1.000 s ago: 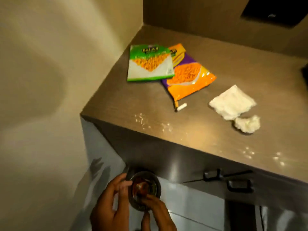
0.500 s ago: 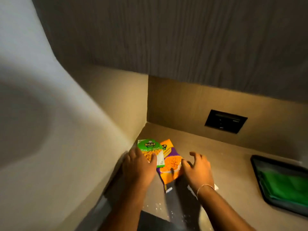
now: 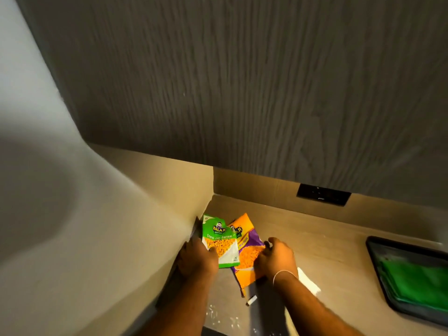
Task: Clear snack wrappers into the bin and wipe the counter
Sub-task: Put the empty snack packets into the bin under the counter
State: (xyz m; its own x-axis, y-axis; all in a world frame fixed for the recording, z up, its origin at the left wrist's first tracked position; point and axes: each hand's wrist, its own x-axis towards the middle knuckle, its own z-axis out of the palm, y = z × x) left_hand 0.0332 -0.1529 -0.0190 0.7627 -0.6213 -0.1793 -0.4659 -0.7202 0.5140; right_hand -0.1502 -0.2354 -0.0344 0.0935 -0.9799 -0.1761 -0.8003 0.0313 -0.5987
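On the counter [image 3: 315, 234], near the corner, the left hand [image 3: 197, 259] pinches the green wrapper [image 3: 221, 241] and the right hand [image 3: 276, 259] curls onto the orange wrapper [image 3: 249, 253] (both slippery, I think), so leftover crumbs [image 3: 218, 316] could spill.

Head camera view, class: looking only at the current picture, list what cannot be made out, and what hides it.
- White tissue: mostly hidden behind the right hand and wrist.
- Orange-purple wrapper: partly covered by the green wrapper and the right hand.
- Bin: outside the frame.
- Dark tray: cut off by the right edge.
- Left hand: fingertips hidden under the green wrapper, grip unclear.
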